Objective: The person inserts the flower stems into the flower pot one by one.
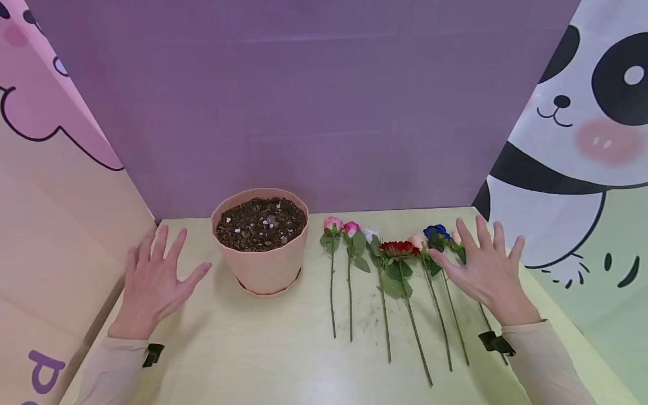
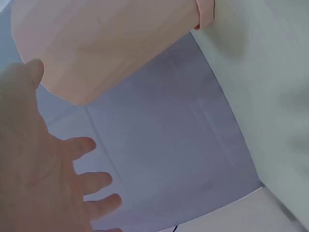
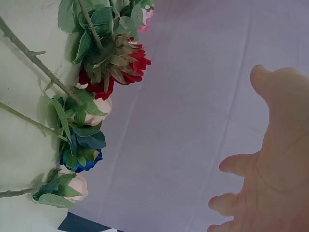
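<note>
My left hand is spread over the table's left side, left of a pink flowerpot filled with dark soil. Nothing is in it. My right hand, fingers also spread and holding nothing, hovers over the right end of a row of artificial flowers and hides part of the last one. From left to right lie a light pink rose, a magenta rose, a white flower, a large red flower, a pale peach rose, a blue rose and another pale rose.
The flowers' stems point toward the front of the pale table. A purple backdrop rises behind, with printed side panels: a pink cartoon at left and a panda at right. Small dark specks dot the tabletop among the stems.
</note>
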### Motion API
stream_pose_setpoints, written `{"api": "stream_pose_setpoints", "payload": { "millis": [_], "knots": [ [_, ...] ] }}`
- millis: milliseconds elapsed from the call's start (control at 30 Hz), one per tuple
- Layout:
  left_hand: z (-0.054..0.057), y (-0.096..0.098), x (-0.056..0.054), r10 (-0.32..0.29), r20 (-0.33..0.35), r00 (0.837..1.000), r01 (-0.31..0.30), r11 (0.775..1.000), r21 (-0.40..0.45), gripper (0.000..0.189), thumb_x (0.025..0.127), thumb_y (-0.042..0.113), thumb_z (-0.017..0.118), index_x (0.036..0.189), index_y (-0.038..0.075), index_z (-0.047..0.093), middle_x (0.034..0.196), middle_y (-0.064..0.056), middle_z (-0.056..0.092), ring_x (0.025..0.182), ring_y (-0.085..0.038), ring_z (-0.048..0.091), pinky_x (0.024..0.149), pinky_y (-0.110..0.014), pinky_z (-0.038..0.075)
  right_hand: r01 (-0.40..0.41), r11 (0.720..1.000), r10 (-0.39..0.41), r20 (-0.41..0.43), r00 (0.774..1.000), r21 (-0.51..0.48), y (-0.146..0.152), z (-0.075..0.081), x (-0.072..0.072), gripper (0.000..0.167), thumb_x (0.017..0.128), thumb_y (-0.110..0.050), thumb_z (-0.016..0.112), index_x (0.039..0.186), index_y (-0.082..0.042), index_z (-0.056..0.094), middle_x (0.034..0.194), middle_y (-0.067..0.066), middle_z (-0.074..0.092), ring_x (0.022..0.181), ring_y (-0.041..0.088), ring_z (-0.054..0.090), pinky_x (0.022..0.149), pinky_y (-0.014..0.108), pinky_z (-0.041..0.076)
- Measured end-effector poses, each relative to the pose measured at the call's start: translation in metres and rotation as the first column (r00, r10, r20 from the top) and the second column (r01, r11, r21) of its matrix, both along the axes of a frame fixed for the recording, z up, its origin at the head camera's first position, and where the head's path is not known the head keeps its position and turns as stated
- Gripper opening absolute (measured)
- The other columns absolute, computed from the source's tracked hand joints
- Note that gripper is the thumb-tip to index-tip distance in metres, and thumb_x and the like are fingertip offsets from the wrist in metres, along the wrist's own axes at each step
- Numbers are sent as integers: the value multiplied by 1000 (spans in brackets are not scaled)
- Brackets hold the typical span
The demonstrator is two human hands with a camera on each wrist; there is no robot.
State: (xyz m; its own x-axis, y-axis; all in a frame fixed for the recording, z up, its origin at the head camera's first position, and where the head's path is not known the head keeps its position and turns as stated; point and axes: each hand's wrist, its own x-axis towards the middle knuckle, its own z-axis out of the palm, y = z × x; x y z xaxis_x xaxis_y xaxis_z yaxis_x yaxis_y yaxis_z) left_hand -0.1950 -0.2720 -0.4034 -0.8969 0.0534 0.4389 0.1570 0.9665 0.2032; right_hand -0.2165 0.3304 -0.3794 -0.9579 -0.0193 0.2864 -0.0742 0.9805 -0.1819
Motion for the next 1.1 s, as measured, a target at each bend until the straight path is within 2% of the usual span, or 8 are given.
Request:
{"api": "stream_pose_setpoints", "payload": {
  "millis": [200, 367, 467, 567, 667, 767, 967, 1100],
  "knots": [
    [3, 1, -1, -4, 40, 999, -3, 987, 158, 80, 107, 58, 46, 166, 5, 34, 170, -33, 28, 149, -61, 32, 116, -76, 26, -66, 990, 67, 5, 998, -124, 2, 1, -6, 95, 104, -66, 49, 170, -3, 20, 173, 36, 11, 156, 64, 9, 115, 88, 0],
    [4, 2, -5, -27, 76, 997, -2, 935, 354, 76, 110, 53, 43, 168, 4, 29, 170, -31, 31, 148, -60, 36, 112, -76, 31, -121, 958, 106, -71, 992, -261, 13, -1, -13, 85, 110, -52, 49, 167, 5, 21, 171, 37, 18, 155, 63, 20, 117, 83, 18],
    [3, 4, -9, -80, 77, 994, 31, 868, 495, 70, 112, 47, 45, 168, 8, 31, 168, -27, 38, 149, -54, 40, 113, -70, 37, -104, 933, 73, -100, 992, -345, 19, -2, -13, 78, 110, -47, 52, 166, 3, 27, 169, 35, 28, 151, 60, 30, 114, 79, 29],
    [2, 8, -13, -134, 71, 989, 62, 782, 620, 63, 113, 43, 46, 168, 13, 34, 168, -20, 43, 147, -41, 49, 114, -46, 46, -56, 901, 4, -121, 993, -430, 26, -3, -13, 70, 110, -43, 55, 163, -1, 38, 163, 31, 43, 144, 52, 47, 112, 66, 44],
    [2, 12, -19, -179, 51, 982, 92, 705, 704, 59, 114, 39, 45, 167, 14, 37, 169, -13, 43, 139, -12, 56, 105, -16, 46, -18, 857, -57, -128, 990, -516, 38, -8, -18, 61, 109, -40, 59, 156, -3, 50, 153, 26, 57, 125, 15, 66, 102, 27, 55],
    [0, 14, -27, -230, 50, 972, 116, 652, 749, 58, 115, 36, 43, 167, 13, 35, 169, -15, 42, 123, 13, 51, 95, -5, 43, 27, 821, -97, -93, 991, -570, 52, -15, -25, 58, 108, -42, 60, 151, -3, 56, 138, 12, 70, 100, -17, 56, 80, 3, 45],
    [-4, 19, -39, -293, 74, 953, 104, 548, 830, 60, 116, 36, 41, 169, 13, 30, 170, -18, 38, 118, 15, 52, 96, -9, 49, 69, 766, -92, -3, 996, -640, 78, -34, -37, 59, 107, -41, 61, 148, 2, 57, 104, -32, 57, 82, -23, 57, 70, 8, 53],
    [-4, 23, -44, -305, 56, 951, 103, 480, 871, 60, 115, 36, 42, 169, 12, 31, 169, -20, 40, 116, 14, 57, 95, -12, 52, 98, 750, -75, 63, 995, -654, 92, -45, -43, 59, 107, -37, 62, 147, 7, 56, 98, -33, 61, 78, -21, 62, 70, 12, 57]
  ]
}}
